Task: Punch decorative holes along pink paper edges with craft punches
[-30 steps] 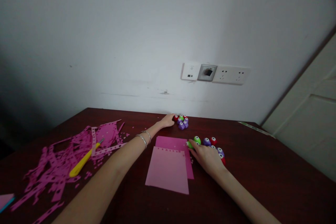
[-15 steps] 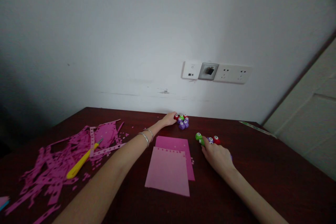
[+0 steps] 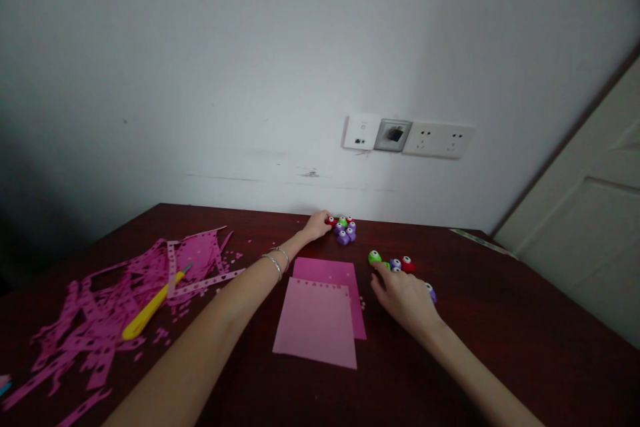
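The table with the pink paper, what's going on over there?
A person has both hands among small eyed toys. The left hand is at a red toy in the farther group; the right hand is over the nearer group, a finger at a green toy. Whether either grips is unclear. Between the arms, a pale sheet overlaps a brighter sheet. A yellow tool lies among pink scraps.

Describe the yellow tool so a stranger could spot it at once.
On the dark table, find the pink paper strips heaped at left. The tool lies slantwise across their right side, its yellow handle standing out against all that pink.
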A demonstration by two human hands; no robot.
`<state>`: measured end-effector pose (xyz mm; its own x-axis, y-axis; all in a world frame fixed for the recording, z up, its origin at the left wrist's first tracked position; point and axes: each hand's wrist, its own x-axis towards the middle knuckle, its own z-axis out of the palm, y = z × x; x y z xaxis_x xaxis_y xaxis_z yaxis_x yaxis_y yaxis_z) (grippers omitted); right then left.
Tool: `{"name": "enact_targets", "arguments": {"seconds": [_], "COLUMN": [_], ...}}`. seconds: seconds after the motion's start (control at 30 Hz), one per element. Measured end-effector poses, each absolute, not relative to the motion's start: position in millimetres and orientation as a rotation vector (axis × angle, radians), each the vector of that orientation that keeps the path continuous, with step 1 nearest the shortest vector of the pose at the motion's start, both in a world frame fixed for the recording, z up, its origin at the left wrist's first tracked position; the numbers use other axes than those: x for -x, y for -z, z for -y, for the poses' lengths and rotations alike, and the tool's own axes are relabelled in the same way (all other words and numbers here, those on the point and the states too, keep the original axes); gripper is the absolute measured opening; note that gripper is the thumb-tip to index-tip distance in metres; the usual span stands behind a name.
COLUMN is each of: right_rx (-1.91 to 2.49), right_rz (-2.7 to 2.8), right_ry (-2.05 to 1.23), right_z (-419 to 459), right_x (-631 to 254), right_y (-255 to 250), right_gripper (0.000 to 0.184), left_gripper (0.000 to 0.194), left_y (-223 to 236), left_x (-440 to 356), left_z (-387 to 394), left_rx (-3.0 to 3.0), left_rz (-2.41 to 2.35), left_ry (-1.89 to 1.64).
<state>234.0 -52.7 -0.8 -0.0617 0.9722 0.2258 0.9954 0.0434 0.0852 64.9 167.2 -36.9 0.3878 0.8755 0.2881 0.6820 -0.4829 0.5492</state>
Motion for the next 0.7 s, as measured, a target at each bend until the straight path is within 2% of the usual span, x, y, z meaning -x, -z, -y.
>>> {"name": "enact_targets", "arguments": {"seconds": [0.3, 0.47, 0.7], "right_rx": [1.987, 1.652, 1.385], "right_rz": [2.061, 1.971, 1.884], "right_ry": [0.135, -0.15, -0.388], "right_z": [62, 68, 78], "right_x": [-241, -244, -231], "right_y": [-18, -19, -18], "right_gripper": [0.027, 0.025, 0.025], "left_gripper": [0.048, 0.06, 0.061], "left_y": [-6, -35, -48], "left_x": [-41, -27, -20], "left_z": [-131, -75, 4], "left_rx": [-2.233, -2.299, -2.272], "left_rz": [-1.286, -1.026, -0.823], "left_ry": [-0.882, -0.841, -0.64]}}
